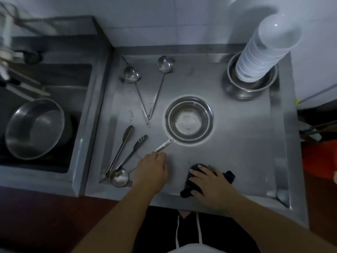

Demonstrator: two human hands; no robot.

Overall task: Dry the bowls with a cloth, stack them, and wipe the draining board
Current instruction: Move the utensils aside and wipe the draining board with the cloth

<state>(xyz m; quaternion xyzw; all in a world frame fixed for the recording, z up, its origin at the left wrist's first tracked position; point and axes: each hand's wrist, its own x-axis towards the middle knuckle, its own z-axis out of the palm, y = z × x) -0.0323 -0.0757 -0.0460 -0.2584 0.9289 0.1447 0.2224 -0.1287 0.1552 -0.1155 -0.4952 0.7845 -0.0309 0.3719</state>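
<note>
A steel draining board [237, 136] fills the middle of the view. My right hand [209, 183] lies with fingers spread on a dark cloth [191, 181] near the board's front edge. My left hand [152, 168] rests to its left, fingertips at the end of a metal handle [163, 146] that runs up to nested steel bowls [188, 120] at the centre. A tall stack of white bowls [262, 53] stands in steel bowls [249, 84] at the back right.
Two ladles [130, 74] [165, 63] lie at the back left of the board. Tongs [135, 148], a long utensil and a spoon [119, 177] lie at the front left. A sink [45, 106] on the left holds a large steel bowl [34, 128].
</note>
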